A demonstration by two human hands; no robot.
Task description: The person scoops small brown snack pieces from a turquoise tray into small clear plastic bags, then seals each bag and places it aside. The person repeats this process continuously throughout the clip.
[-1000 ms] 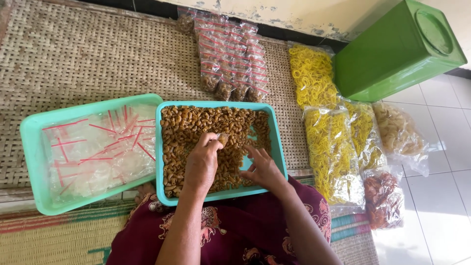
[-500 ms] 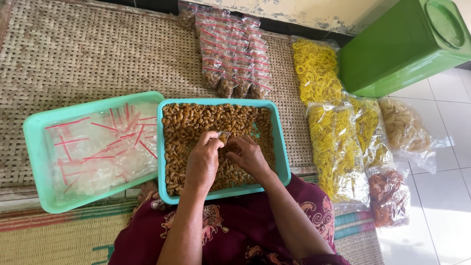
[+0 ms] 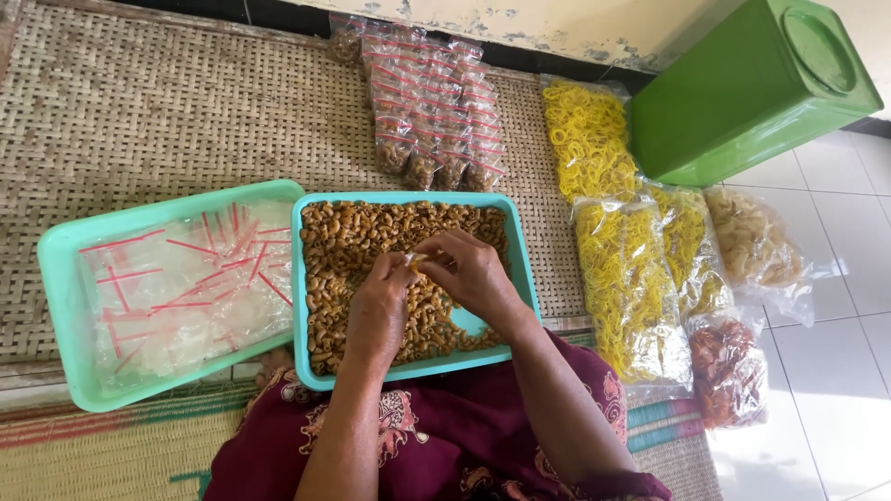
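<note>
Glossy plastic tray (image 3: pixel 522 269) — rough woven mat (image 3: pixel 139 111)

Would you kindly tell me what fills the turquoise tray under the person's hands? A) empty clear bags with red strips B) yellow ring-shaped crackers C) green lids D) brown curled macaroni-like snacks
D: the turquoise tray beneath the left hand and right hand is filled with brown curled snacks.

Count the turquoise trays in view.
2. One tray sits in front of the person, filled with brown snack pieces; both hands, left hand and right hand, meet over it. The other tray, to its left, holds empty clear bags. None seems hidden.
</note>
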